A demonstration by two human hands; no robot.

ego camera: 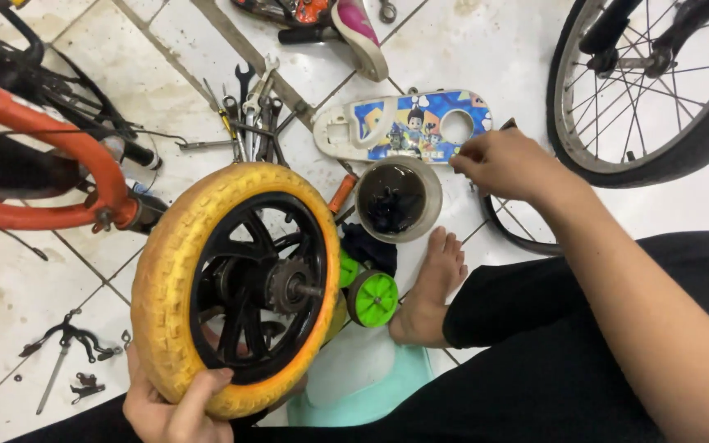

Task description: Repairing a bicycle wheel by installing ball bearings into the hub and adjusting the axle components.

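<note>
The small wheel (244, 287) stands upright on its edge above the floor (10, 295), a chunky yellow-orange rubber tyre with a knobbly tread around a black plastic rim with curved spokes, a metal sprocket and axle stub at its hub. The left hand (170, 406) grips the tyre at its lower edge, fingers (207, 385) curled over the tread and holding it. Just right of those fingers lie a bright green plastic roller wheel (373, 298) and a pale teal stool (371, 385), with a bare foot (432, 287) beside them. The right hand (506, 164) reaches well forward, fingers (463, 160) pinched narrow at the edge of a glossy, cartoon-printed chain guard (408, 125); what they hold cannot be told. Near them sits a round, grease-dark tub (398, 199). Metal wrenches (248, 115) lie heaped further left on the stained white tiles. An orange bike frame (59, 148) crowds the left; a large spoked wheel (650, 90) closes the right.
</note>
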